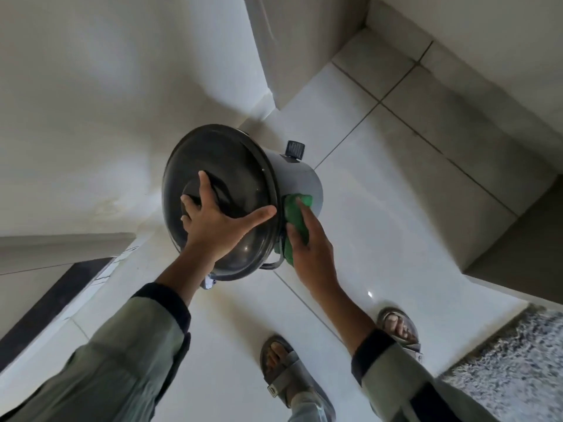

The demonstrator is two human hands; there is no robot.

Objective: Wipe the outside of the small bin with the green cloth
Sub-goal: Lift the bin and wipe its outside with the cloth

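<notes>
The small bin (300, 178) is a grey metal cylinder with a dark round lid (237, 166) and a black pedal at its far side. It stands on the tiled floor in a corner, tilted in view. My left hand (213, 222) lies flat on the lid with fingers spread. My right hand (307, 239) presses the green cloth (295, 217) against the bin's right outer side, just under the lid's rim. Part of the cloth is hidden under my fingers.
White walls (122, 86) close the corner behind the bin. A grey step or ledge (475, 153) runs along the right. A shaggy grey mat (511, 370) lies at the lower right. My sandalled feet (283, 370) stand on the glossy tiles below the bin.
</notes>
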